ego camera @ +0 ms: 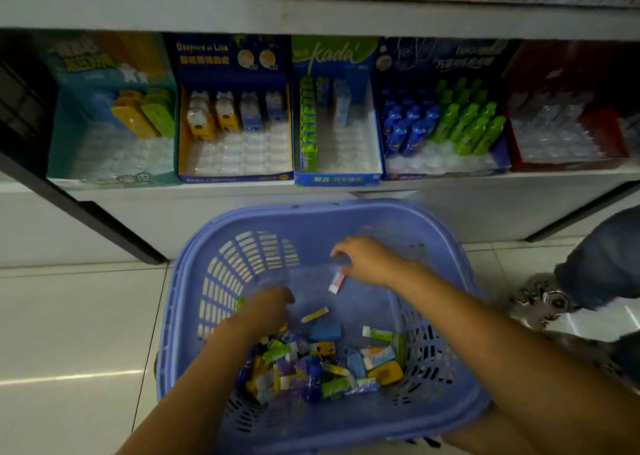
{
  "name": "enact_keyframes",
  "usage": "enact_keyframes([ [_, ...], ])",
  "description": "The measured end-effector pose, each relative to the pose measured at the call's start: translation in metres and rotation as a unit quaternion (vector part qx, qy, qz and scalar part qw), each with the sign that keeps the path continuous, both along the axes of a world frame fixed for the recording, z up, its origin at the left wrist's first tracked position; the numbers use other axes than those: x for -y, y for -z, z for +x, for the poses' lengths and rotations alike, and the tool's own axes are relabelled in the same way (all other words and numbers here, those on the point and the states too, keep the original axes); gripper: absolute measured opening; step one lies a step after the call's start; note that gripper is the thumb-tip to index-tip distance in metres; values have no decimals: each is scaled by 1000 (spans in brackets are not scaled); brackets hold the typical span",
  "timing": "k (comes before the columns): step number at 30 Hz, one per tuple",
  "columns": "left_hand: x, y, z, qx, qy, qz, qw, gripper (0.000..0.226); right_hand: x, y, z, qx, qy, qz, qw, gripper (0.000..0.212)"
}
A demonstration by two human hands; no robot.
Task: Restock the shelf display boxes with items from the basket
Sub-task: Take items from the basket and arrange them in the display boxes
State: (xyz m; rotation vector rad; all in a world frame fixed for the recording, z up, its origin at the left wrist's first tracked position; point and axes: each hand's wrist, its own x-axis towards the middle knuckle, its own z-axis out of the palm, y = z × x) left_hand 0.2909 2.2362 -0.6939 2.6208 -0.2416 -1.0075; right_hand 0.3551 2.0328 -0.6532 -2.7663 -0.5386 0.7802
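Down on the near floor, the lilac-blue slotted plastic basket point(433, 246) holds a heap of small bright packets point(322, 368) in green, yellow, blue and purple, piled at its near end. On the far shelf point(173, 193) stand the display boxes point(446, 59), partly filled over bare clear trays. A dark blue box point(232, 59) reads "Gaspard et Lisa", and the green-and-blue box point(334, 56) to its right reads "kada". The right hand point(367, 260) reaches into the basket, fingers curled down, pinching a pink-and-white packet point(336, 282). The left hand point(266, 307), also inside, is blurred; I cannot tell whether it grips anything.
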Motion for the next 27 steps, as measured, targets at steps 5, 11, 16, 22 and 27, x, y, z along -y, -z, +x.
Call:
enact_keyframes([
  [5,-9,33,-24,-108,-22,9,994,25,2,73,-9,12,-34,-40,999,38],
  [11,-9,57,-20,-22,-61,39,997,40,13,110,-12,95,-81,-62,990,42],
  [16,-6,68,-17,-18,-108,68,992,44,8,127,-14,83,-161,-52,982,33],
  [22,-1,49,-2,-39,-225,5,974,38,10,138,-11,49,-51,-63,995,33],
  [27,14,11,21,-52,-391,-262,881,39,-2,107,-3,-106,131,51,984,27],
])
